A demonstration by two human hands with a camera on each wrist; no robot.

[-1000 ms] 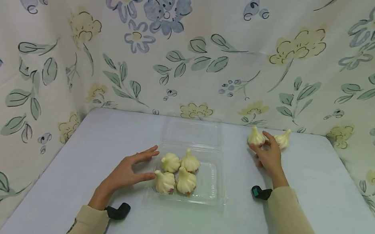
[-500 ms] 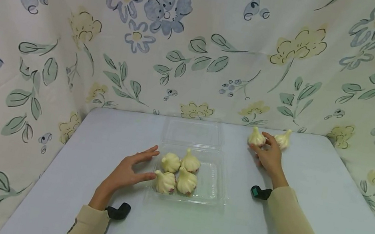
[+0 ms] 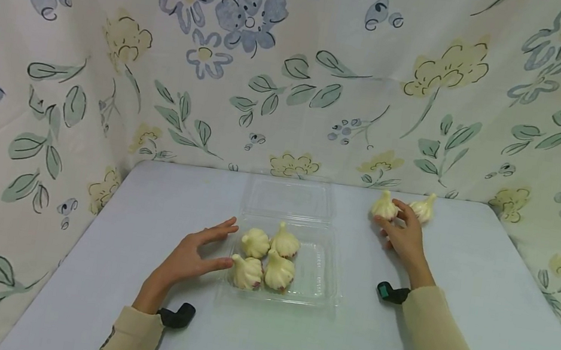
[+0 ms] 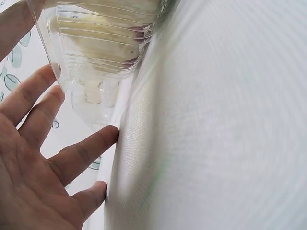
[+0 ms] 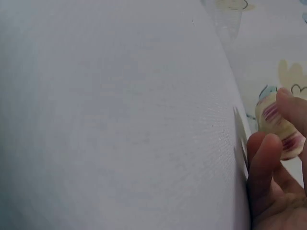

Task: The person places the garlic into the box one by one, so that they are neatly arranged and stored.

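At the far right of the table, in the head view, my right hand (image 3: 406, 236) pinches a pale garlic bulb (image 3: 383, 206) between thumb and fingers. The right wrist view shows purple streaks on this bulb (image 5: 269, 114), with the fingertips around it. A second garlic bulb (image 3: 423, 210) lies just beyond that hand, partly hidden by it. My left hand (image 3: 194, 256) has its fingers spread at the left side of a clear plastic clamshell box (image 3: 314, 271). Several garlic bulbs (image 3: 268, 258) fill the box's left part. Fingertips reach the box wall in the left wrist view.
The box's clear lid (image 3: 288, 198) lies folded back toward the far edge of the white table (image 3: 265, 348). A floral cloth (image 3: 294, 80) hangs behind and along the sides. Each wrist carries a small black camera (image 3: 176, 315).
My right hand and the garlic bulb in it have shifted very slightly to the right. The left hand and the box have stayed in place.
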